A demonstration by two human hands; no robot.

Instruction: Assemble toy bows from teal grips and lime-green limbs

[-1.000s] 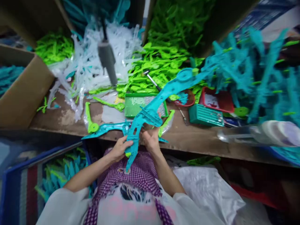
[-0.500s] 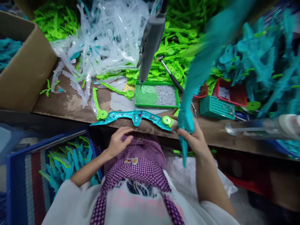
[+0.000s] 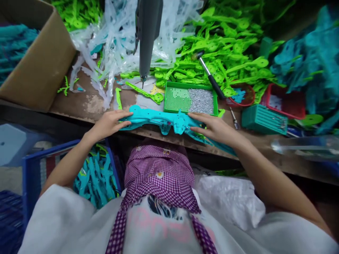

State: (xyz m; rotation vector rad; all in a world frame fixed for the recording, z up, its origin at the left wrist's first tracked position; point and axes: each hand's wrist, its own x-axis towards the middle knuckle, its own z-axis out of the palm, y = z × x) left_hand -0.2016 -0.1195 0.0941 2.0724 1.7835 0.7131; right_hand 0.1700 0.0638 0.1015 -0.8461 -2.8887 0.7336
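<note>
A bow-shaped teal plastic shell (image 3: 152, 115) lies across the bench's front edge, over a second teal shell (image 3: 164, 129) that shows below it. My left hand (image 3: 109, 122) grips the left end, fingers on top. At the right part, my right hand (image 3: 212, 127) holds the same upper shell with its fingers spread along it, and its long tail runs under my wrist. Much of the lower shell and its green wheels is hidden. Just behind stands a green tray (image 3: 177, 100) of small metal screws. A grey power screwdriver (image 3: 146, 42) hangs above, its bit pointing down.
Behind are heaps of lime-green parts (image 3: 227, 46) and clear plastic bags (image 3: 127, 46). A hammer (image 3: 212, 76), a small screwdriver (image 3: 234, 119) and a teal basket (image 3: 265, 120) lie right. A cardboard box (image 3: 42, 63) stands left; a blue crate (image 3: 70, 148) is below.
My right hand has brought a teal shell down from the right onto the one on the bench. My left hand has moved up from near my lap to its left end. The view has shifted.
</note>
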